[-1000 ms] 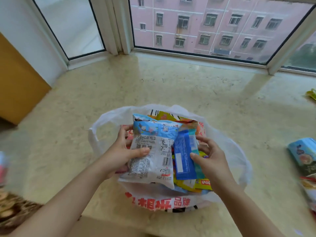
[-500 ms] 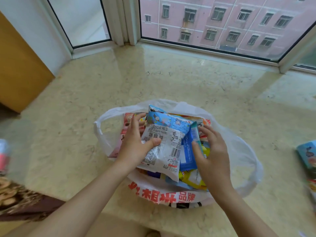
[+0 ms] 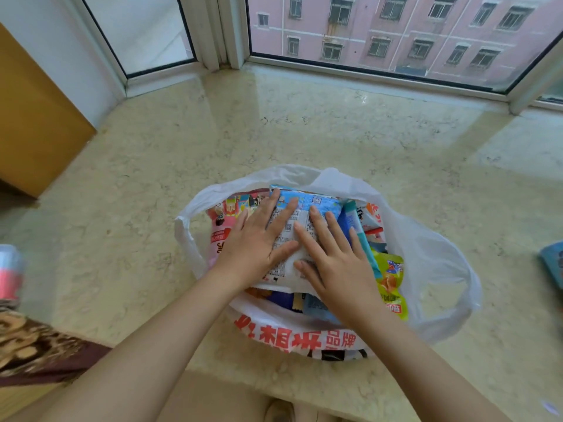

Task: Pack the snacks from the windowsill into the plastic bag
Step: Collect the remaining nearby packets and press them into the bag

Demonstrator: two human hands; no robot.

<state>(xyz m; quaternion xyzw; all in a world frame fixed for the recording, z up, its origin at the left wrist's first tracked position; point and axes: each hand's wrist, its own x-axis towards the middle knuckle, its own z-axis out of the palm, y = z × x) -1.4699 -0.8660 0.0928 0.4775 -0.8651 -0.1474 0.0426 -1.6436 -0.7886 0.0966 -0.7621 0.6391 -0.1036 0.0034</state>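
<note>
Both hands, L & R, now spread flat atop snack packet in bag.

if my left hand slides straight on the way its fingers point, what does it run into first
Probably the far rim of the plastic bag, just past the blue-topped packet the left hand presses flat. Beyond that, bare windowsill.
</note>
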